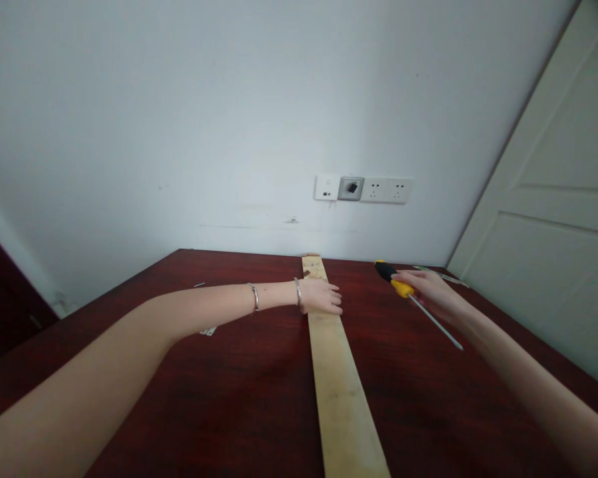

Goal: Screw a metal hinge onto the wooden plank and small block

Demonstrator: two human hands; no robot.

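A long pale wooden plank (346, 398) lies on the dark red table (239, 405), running from near the wall towards me. My left hand (323, 297) rests palm down across the plank's far part, fingers stretched out over its right edge. To the right, my right hand (431, 290) is closed round a screwdriver (387, 271) with a black and yellow handle. The screwdriver is held above the table, its metal shaft slanting down towards the lower right, apart from the plank. The fingers under the handle are partly hidden.
A small thin metal piece (199, 285) and a small pale perforated piece (208, 330), partly behind my left forearm, lie on the table. A flat strip (443, 275) is at the back right corner. Sockets (386, 190) are on the wall, and a white panelled door (553, 199) stands at the right.
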